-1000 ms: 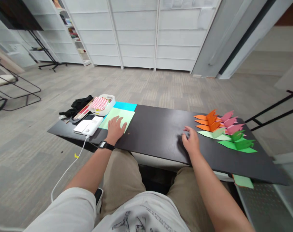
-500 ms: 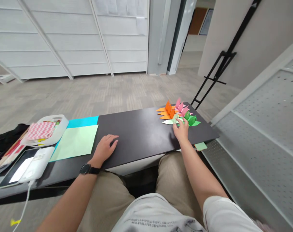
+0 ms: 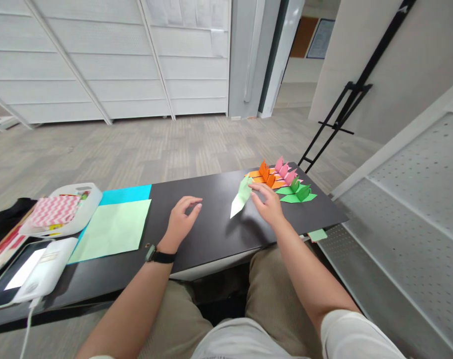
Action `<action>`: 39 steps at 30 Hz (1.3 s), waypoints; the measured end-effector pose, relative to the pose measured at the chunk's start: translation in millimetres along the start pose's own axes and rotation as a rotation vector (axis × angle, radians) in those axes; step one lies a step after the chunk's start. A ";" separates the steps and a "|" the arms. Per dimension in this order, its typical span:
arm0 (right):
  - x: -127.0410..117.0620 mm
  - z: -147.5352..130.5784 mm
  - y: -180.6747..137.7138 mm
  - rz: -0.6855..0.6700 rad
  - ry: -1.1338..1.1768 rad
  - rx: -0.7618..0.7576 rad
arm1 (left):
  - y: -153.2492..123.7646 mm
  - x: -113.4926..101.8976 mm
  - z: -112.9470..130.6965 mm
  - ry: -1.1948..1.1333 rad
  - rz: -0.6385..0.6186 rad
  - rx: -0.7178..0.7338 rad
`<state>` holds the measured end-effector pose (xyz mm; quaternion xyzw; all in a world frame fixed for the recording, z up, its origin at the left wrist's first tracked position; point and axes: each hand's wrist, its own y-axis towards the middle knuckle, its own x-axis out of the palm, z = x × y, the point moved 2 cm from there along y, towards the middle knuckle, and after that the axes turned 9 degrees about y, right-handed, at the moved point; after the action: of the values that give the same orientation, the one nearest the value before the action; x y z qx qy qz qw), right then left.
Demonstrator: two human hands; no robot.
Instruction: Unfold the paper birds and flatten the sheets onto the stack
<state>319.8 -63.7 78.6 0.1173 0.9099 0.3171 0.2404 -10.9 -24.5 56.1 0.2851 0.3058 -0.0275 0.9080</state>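
My right hand (image 3: 268,203) pinches a pale green origami crane (image 3: 241,195) and holds it tilted above the dark table (image 3: 215,234), its pointed end slanting down to the left. Left of it, my left hand (image 3: 183,218) is raised a little over the tabletop, fingers slightly curved and apart, holding nothing. Beyond my right hand stand folded paper cranes in rows: orange cranes (image 3: 265,174), pink cranes (image 3: 285,172) and green cranes (image 3: 298,191). Part of the orange group is hidden behind the pale green crane.
On the left lie pale green paper sheets (image 3: 114,227) over blue paper (image 3: 126,194). Beside them are a white basket (image 3: 93,199) holding a pink-patterned item, a white power bank (image 3: 49,269) and a tablet (image 3: 2,286). A perforated panel (image 3: 420,189) stands right of the table.
My right hand has lifted the pale green crane out of the group and carried it left. My left hand has risen and moved right, towards it.
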 end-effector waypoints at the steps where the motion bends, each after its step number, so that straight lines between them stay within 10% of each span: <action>1: 14.3 -7.4 9.2 -0.043 0.057 -0.018 | 11.5 4.5 1.5 -0.069 0.001 -0.023; 7: 108.1 -18.6 64.0 -0.177 0.368 -0.052 | 72.6 35.8 -20.8 -0.538 -0.057 -0.215; 14: 173.1 10.2 80.6 -0.037 0.720 0.199 | 77.7 42.5 -71.7 -0.838 0.093 -0.464; 20: 176.2 28.9 68.7 -0.020 0.864 0.405 | 71.2 45.9 -72.2 -0.976 0.004 -0.519; 39: 163.3 32.4 71.5 0.096 0.783 0.412 | 59.4 55.7 -44.7 -1.036 -0.401 -0.549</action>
<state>200.8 68.1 42.4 0.0759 0.9701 0.1603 -0.1657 23.5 56.0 25.0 -0.0721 -0.1313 -0.2527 0.9559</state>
